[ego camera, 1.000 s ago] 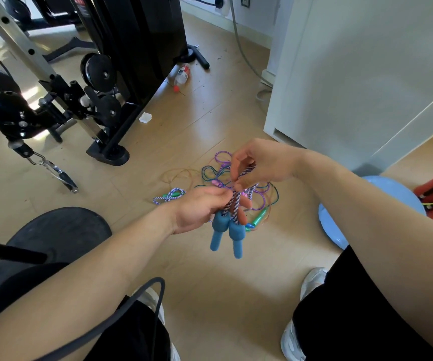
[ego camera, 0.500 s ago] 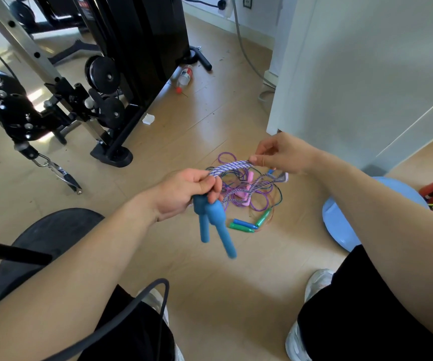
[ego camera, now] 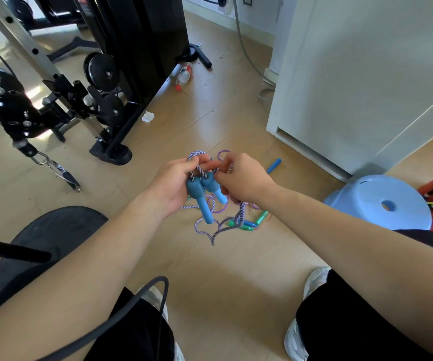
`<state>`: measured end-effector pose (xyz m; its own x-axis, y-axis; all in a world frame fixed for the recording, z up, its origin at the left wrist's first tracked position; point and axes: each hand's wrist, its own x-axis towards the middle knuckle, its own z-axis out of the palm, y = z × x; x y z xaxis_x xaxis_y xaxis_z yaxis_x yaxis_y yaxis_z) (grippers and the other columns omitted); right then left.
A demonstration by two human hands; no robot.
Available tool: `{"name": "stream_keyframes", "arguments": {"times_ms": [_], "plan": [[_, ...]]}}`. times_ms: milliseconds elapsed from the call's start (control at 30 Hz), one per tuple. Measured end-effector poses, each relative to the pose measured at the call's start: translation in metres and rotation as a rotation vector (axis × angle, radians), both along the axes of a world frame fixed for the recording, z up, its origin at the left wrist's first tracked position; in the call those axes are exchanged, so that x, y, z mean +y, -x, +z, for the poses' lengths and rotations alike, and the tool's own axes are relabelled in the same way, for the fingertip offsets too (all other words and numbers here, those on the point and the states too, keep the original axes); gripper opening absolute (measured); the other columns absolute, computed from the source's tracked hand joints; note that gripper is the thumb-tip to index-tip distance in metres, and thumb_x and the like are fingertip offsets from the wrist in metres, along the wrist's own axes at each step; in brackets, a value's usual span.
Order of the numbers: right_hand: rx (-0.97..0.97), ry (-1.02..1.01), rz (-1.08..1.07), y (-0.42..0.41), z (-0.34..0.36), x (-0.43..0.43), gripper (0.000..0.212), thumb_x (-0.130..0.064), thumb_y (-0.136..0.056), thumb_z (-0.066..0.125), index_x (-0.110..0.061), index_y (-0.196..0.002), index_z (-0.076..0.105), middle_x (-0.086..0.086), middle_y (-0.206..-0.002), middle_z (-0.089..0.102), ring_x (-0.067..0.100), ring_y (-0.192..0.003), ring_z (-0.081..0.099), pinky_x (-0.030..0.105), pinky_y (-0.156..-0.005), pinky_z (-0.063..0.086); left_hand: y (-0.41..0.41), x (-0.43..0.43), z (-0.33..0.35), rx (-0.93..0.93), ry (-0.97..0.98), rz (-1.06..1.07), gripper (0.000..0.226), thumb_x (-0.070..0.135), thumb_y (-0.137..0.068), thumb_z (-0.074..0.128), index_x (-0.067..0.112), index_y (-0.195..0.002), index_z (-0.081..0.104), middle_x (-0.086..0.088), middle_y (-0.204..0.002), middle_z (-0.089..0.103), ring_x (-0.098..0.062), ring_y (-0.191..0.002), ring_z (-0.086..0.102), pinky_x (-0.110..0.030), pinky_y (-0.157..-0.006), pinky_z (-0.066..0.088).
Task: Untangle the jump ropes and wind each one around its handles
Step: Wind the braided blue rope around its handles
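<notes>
Hands: two are working over the pale wooden floor (ego camera: 210, 272). The left hand (ego camera: 171, 187) is gripping with curled fingers, and the right hand (ego camera: 242, 182) is pinching with thumb and forefinger.
Handles: two light-blue plastic handles (ego camera: 203, 201) are hanging side by side from the left hand, pointing toward six o'clock.
Rope: one purple-and-white braided rope (ego camera: 240, 217) is looping over the left fingers at twelve o'clock. It is passing through the right hand's pinch and trailing to the floor.
Floor: one green plastic handle (ego camera: 261, 217) is lying at five o'clock of the hands, and one loose blue handle (ego camera: 274, 165) at two o'clock.
Change: half a second ago the hands were apart with the rope stretched between them; now they are meeting.
</notes>
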<state>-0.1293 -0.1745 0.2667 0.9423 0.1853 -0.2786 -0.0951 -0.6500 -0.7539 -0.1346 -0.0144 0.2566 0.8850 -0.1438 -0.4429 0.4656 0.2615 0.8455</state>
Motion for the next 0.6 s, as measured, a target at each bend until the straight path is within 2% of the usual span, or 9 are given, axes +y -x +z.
{"name": "stream_keyframes", "arguments": {"times_ms": [100, 167, 267, 367, 467, 533, 600], "plan": [[0.04, -0.112, -0.071, 0.001, 0.006, 0.0, 0.003, -0.016, -0.088, 0.055, -0.016, -0.086, 0.056, 0.001, -0.061, 0.069, 0.015, -0.035, 0.053, 0.026, -0.049, 0.048, 0.002, 0.001, 0.004, -0.078, -0.033, 0.012, 0.025, 0.017, -0.105, 0.04, 0.006, -0.114, 0.061, -0.005, -0.109, 0.074, -0.019, -0.092, 0.071, -0.028, -0.072, 0.055], [0.092, -0.249, -0.128, 0.005, 0.01, 0.001, 0.002, -0.013, -0.09, 0.058, -0.012, -0.09, 0.059, 0.004, -0.065, 0.071, 0.013, -0.039, 0.055, 0.021, -0.046, 0.046, 0.002, -0.001, 0.004, -0.123, -0.046, 0.042, 0.026, 0.017, -0.104, 0.043, 0.005, -0.116, 0.062, -0.007, -0.114, 0.073, -0.021, -0.097, 0.07, -0.031, -0.079, 0.055], [0.155, -0.411, -0.146, 0.014, 0.013, 0.006, 0.003, -0.007, -0.089, 0.061, -0.01, -0.09, 0.061, 0.007, -0.074, 0.075, 0.016, -0.052, 0.063, 0.024, -0.056, 0.054, 0.006, -0.007, 0.004, -0.158, -0.106, 0.1, 0.024, 0.02, -0.103, 0.047, 0.011, -0.116, 0.065, 0.0, -0.118, 0.072, -0.018, -0.094, 0.067, -0.039, -0.089, 0.053], [0.192, -0.491, -0.149, 0.021, 0.014, 0.01, 0.009, -0.006, -0.089, 0.059, -0.01, -0.082, 0.063, 0.01, -0.079, 0.076, 0.019, -0.064, 0.068, 0.03, -0.071, 0.055, 0.008, -0.012, 0.005, -0.187, -0.199, 0.159, 0.021, 0.029, -0.097, 0.059, 0.022, -0.113, 0.071, 0.017, -0.119, 0.069, -0.002, -0.095, 0.065, -0.026, -0.086, 0.053], [0.277, -0.589, -0.099, 0.031, 0.016, 0.014, 0.011, -0.004, -0.092, 0.055, -0.004, -0.087, 0.064, 0.011, -0.081, 0.074, 0.023, -0.069, 0.069, 0.036, -0.068, 0.057, 0.006, -0.01, 0.006, -0.169, -0.216, 0.241, 0.031, 0.035, -0.091, 0.067, 0.028, -0.121, 0.068, 0.024, -0.117, 0.067, 0.002, -0.098, 0.066, -0.023, -0.081, 0.053], [0.312, -0.635, -0.001, 0.043, 0.014, 0.02, 0.011, -0.001, -0.094, 0.053, -0.004, -0.087, 0.062, 0.01, -0.08, 0.073, 0.023, -0.071, 0.068, 0.034, -0.067, 0.058, 0.004, -0.008, 0.003, -0.152, -0.224, 0.253, 0.034, 0.034, -0.096, 0.061, 0.03, -0.129, 0.062, 0.018, -0.129, 0.063, -0.002, -0.105, 0.064, -0.023, -0.082, 0.052], [0.24, -0.541, 0.133, 0.054, 0.008, 0.026, 0.015, -0.005, -0.094, 0.055, -0.009, -0.08, 0.059, 0.005, -0.077, 0.073, 0.02, -0.069, 0.068, 0.03, -0.067, 0.056, 0.003, -0.008, 0.0, -0.153, -0.202, 0.204, 0.038, 0.024, -0.104, 0.046, 0.022, -0.141, 0.051, 0.013, -0.142, 0.053, -0.003, -0.123, 0.054, -0.022, -0.097, 0.046]]}}
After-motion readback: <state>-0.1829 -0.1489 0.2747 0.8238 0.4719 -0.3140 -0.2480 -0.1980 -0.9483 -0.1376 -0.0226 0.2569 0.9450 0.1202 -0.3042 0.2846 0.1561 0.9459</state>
